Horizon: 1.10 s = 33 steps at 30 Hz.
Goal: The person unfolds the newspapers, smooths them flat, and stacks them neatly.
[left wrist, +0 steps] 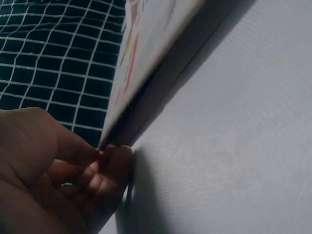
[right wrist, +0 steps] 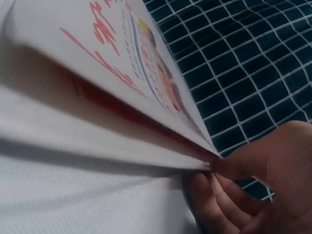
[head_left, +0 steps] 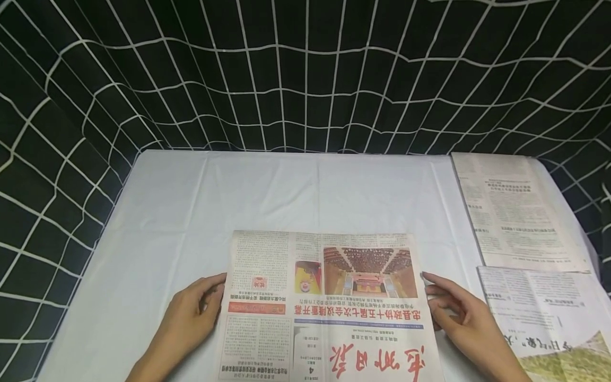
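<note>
White tabletop (head_left: 138,249) shows between its left edge and the left hand (head_left: 193,310), whose thumb and bent fingers pinch the left edge of a folded newspaper (head_left: 310,307). That forearm slants in from the near edge. The newspaper lies near the middle of the near edge, its headline upside down; its sides are raised off the tabletop. White surface stretches beyond it to the far edge. The right hand (head_left: 460,313), angled inward, pinches its right edge between thumb and curled fingers. Two more newspapers (head_left: 520,212) line the tabletop's right edge.
</note>
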{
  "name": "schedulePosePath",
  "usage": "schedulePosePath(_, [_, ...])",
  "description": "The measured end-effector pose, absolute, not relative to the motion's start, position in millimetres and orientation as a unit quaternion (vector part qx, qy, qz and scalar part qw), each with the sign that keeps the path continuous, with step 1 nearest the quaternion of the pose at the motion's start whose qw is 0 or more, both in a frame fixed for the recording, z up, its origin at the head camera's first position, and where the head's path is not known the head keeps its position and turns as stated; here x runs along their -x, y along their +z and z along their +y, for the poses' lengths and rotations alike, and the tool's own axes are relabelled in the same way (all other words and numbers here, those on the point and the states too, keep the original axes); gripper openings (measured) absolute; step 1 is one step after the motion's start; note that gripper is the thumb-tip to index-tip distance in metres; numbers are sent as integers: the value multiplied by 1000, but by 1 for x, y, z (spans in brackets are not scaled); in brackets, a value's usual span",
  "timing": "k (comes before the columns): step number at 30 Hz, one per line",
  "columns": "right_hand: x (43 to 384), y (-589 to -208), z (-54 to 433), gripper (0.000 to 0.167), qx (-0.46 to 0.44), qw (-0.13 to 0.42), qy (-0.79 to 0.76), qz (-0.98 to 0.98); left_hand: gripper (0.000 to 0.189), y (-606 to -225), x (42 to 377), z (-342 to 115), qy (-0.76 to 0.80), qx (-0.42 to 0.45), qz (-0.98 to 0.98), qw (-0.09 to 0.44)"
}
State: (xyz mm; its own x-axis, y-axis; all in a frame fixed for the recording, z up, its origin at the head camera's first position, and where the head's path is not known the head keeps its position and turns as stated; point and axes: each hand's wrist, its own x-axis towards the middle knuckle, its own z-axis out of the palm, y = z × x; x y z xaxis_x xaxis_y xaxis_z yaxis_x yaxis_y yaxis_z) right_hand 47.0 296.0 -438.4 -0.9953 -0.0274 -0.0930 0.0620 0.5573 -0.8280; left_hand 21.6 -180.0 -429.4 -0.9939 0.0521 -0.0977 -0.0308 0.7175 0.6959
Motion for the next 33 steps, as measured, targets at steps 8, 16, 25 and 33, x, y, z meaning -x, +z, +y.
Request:
schedulePosePath(8, [-47,-440,297,56,29,13,-441,897,45,-431,-24,-181,402,-27,914,46])
schedulePosePath(16, [-44,-444,295,46,101,-102,-387,911,30,-431,-22,-182,393,-29,918,38])
schedulePosePath(25, [-45,-440,295,40,97,-119,-382,911,20,-430,-19,-186,391,-47,919,12])
schedulePosePath(33, [-43,-434,300,52,132,-129,-411,893,32,-427,-19,-189,408,-66,910,8])
